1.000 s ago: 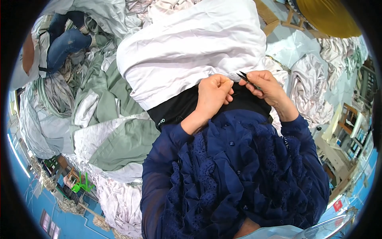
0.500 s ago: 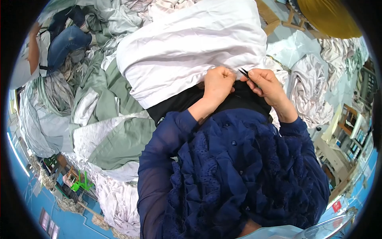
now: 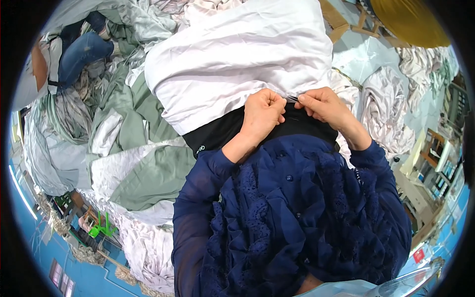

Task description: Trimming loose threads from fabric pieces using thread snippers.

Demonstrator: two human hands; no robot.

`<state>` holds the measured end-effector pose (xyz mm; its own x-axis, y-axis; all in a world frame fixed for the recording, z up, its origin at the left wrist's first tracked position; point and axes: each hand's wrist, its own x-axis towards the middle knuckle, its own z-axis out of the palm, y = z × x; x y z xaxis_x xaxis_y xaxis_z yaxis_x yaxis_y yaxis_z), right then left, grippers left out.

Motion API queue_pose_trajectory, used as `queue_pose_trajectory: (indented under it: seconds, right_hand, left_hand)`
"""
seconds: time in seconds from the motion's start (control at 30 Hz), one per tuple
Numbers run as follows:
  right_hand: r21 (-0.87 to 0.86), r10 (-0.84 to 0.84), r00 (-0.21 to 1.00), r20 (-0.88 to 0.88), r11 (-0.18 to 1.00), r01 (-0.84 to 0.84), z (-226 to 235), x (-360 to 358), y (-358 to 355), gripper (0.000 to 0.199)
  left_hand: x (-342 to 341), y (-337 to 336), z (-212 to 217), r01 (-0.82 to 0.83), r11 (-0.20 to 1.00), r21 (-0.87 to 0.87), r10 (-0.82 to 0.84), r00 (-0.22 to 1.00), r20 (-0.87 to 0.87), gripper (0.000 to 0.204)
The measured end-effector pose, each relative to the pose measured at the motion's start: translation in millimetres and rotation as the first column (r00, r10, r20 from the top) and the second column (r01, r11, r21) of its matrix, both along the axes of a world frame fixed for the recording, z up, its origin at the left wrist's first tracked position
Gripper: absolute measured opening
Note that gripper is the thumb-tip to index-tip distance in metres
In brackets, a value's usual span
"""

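Note:
White cloth (image 3: pixel 242 54) lies in soft folds over my lap and beyond, its near edge crossing the black garment (image 3: pixel 294 123) on my thighs. At that edge my left hand (image 3: pixel 262 115) is closed, thumb and forefinger pinching the cloth; any thread between them is too small to make out. Just to the right, my right hand (image 3: pixel 330 108) grips small dark thread snips (image 3: pixel 293 99), mostly covered by the fingers. Their tips point left and come close to the left fingertips. Whether the blades touch the cloth I cannot tell.
Heaps of grey-green and white cloth (image 3: pixel 148 178) lie at my left. Pale pink cloth (image 3: pixel 383 114) is piled on the floor to the right. A person in blue jeans (image 3: pixel 86 54) sits at the far left. Wooden furniture legs (image 3: pixel 366 24) stand at the far right.
My left hand has shifted slightly left and down. The snips have swung from pointing up and left to lying nearly level, with their tips closer to my left fingers.

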<state>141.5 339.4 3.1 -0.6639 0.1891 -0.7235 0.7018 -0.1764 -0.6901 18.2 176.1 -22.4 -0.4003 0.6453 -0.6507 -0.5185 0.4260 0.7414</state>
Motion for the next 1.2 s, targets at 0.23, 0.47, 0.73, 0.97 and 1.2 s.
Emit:
queue_pose_trajectory:
  seconds: [0.23,0.47,0.73,0.97,1.2]
  right_hand:
    - [-0.019,0.017,1.000,0.009,1.000,-0.017,-1.5,-3.8,1.2,0.034]
    - [-0.016,-0.006,1.000,-0.009,1.000,0.006,-8.1,-2.5,-0.6,0.032]
    - [0.010,0.026,1.000,0.004,1.000,-0.026,-3.1,-4.0,-0.1,0.032]
    - [-0.008,-0.009,1.000,-0.012,1.000,0.009,-6.5,-3.3,-1.1,0.031]
    - [-0.014,-0.030,0.999,-0.028,0.999,0.030,-10.4,-2.1,-1.6,0.030]
  left_hand:
    - [-0.4,-1.8,-3.4,0.030,0.999,0.021,-0.029,0.999,-0.043,0.013]
    - [0.1,-1.5,-2.2,0.041,0.998,0.046,-0.039,0.998,-0.050,0.013]
    - [0.2,-1.2,-4.3,0.009,0.999,0.053,-0.007,0.999,-0.038,0.013]
    - [1.0,-1.1,-2.3,0.067,0.996,0.063,-0.062,0.995,-0.078,0.013]
    - [1.9,-0.2,-3.8,0.104,0.994,0.041,-0.100,0.991,-0.088,0.012]
